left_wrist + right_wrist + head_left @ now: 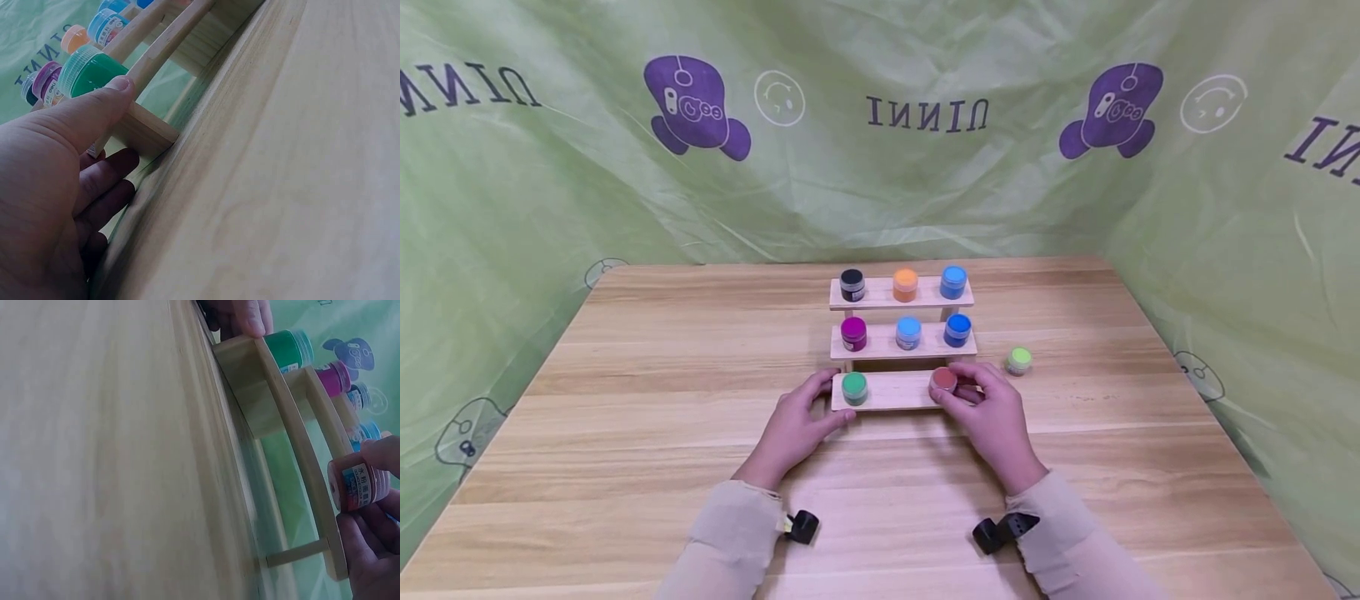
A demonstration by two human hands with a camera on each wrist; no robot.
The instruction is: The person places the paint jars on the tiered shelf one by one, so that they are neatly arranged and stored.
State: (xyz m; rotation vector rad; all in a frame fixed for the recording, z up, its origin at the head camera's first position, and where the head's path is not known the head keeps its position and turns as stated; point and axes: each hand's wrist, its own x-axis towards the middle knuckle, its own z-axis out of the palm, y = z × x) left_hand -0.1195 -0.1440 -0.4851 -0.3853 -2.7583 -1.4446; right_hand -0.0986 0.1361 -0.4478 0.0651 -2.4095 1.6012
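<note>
A three-tier wooden stand (895, 390) holds small paint jars with clear lids. My right hand (996, 412) pinches a brownish-red paint jar (355, 481) between thumb and fingers, at the right end of the lowest tier. In the right wrist view the jar is slightly tilted, its base close over the board. The left hand (801, 425) grips the left end of that tier, thumb at the front edge and fingers curled beneath. Beside that thumb is a green jar (94, 72). Purple (853, 333), light blue (908, 333) and dark blue (957, 331) jars fill the middle tier.
On the top tier stand black (852, 286), orange (906, 286) and blue (953, 283) jars. A lime green jar (1018, 361) sits on the wooden table (625, 417), right of the stand. Green printed cloth (880, 192) hangs behind and along both sides.
</note>
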